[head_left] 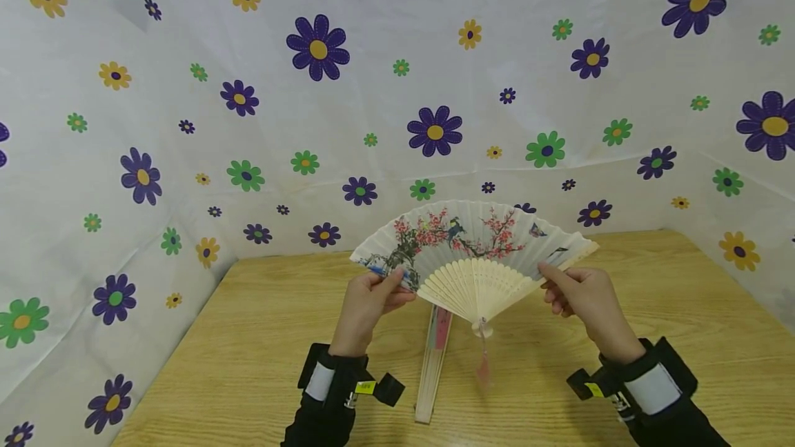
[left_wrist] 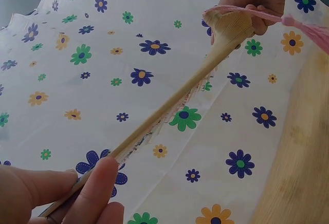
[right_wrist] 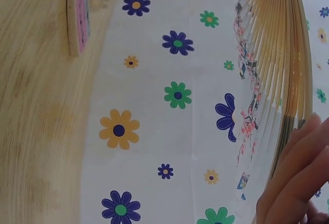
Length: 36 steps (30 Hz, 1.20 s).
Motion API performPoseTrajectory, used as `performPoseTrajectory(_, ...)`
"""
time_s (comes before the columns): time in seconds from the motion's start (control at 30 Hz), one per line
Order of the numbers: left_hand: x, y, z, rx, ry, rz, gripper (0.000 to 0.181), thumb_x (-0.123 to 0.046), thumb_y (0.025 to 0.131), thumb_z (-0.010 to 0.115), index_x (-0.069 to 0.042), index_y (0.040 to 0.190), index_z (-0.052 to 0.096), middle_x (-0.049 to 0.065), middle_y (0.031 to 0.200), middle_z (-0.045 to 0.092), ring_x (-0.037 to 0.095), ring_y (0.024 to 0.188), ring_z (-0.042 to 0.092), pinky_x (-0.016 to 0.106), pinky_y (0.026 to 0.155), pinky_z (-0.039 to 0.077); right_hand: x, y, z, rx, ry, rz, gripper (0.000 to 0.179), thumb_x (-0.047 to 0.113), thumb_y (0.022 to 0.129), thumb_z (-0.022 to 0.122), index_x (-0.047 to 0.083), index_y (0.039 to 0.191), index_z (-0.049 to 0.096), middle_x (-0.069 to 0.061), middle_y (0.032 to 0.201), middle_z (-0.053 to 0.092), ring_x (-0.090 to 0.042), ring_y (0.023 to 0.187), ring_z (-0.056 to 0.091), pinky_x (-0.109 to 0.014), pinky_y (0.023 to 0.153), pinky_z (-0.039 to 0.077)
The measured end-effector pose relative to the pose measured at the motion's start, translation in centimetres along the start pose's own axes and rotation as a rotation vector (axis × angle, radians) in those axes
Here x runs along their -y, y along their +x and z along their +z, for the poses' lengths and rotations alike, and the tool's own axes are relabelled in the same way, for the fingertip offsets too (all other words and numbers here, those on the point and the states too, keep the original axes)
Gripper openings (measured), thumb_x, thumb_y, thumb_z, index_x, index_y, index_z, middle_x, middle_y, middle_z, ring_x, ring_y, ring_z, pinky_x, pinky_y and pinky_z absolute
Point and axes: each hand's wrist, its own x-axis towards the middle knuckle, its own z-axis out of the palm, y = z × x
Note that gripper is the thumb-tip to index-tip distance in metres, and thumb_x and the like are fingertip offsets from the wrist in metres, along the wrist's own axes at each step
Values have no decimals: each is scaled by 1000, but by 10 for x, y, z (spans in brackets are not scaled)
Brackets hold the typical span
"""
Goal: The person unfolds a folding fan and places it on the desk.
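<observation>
Folding fan was spread wide, leaf up, pivot down, held up between left hand and right hand at its outer edges. White leaf carried red blossom branches, bird, butterfly. Ribs were pale, slatted; pink tassel hung from the pivot.

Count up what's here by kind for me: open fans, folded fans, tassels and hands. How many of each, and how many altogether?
Open fan: 1
Folded fan: 1
Pink tassel: 1
Hands: 2, the left hand and right hand
Total: 5
</observation>
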Motion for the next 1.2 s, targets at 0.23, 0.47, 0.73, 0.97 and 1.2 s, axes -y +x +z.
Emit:
performPoseTrajectory(0.23, -1, 0, -1, -55, -7, -4, 23, -10, 99, 56, 10, 90, 64, -3, 63, 70, 5, 60, 68, 19, 66, 62, 0, 1, -5, 70, 90, 58, 38, 33, 97, 60, 15, 64, 67, 15, 51, 58, -1, 45, 50, -14, 41, 47)
performPoseTrajectory(0.47, 0, 2, -2, -73, -8, 9, 25, -10, 99, 56, 12, 92, 65, 1, 66, 72, 6, 62, 70, 22, 69, 63, -2, 2, -6, 72, 95, 62, 37, 35, 97, 60, 17, 65, 68, 15, 52, 59, -1, 46, 52, -14, 42, 47)
performPoseTrajectory(0.73, -1, 1, -3, -84, -36, 17, 25, -11, 99, 57, 12, 93, 65, -2, 65, 71, 5, 62, 70, 16, 65, 61, -1, 1, -6, 57, 110, 82, 35, 35, 95, 62, 19, 65, 68, 16, 53, 59, 0, 47, 53, -13, 42, 47)
performPoseTrajectory(0.97, -1, 1, -4, -101, -36, 14, 25, -11, 99, 57, 12, 94, 65, -1, 66, 72, 6, 62, 70, 15, 62, 61, 0, 0, -6, 56, 172, 101, 34, 32, 95, 63, 22, 62, 67, 16, 53, 59, 0, 47, 51, -13, 41, 45)
performPoseTrajectory(1.2, -1, 1, -4, -105, -37, 13, 25, -11, 99, 56, 12, 95, 66, -1, 66, 73, 5, 63, 70, 13, 62, 60, -1, 0, -5, 55, 267, 118, 35, 28, 94, 65, 21, 60, 69, 15, 53, 63, 0, 48, 53, -11, 40, 46)
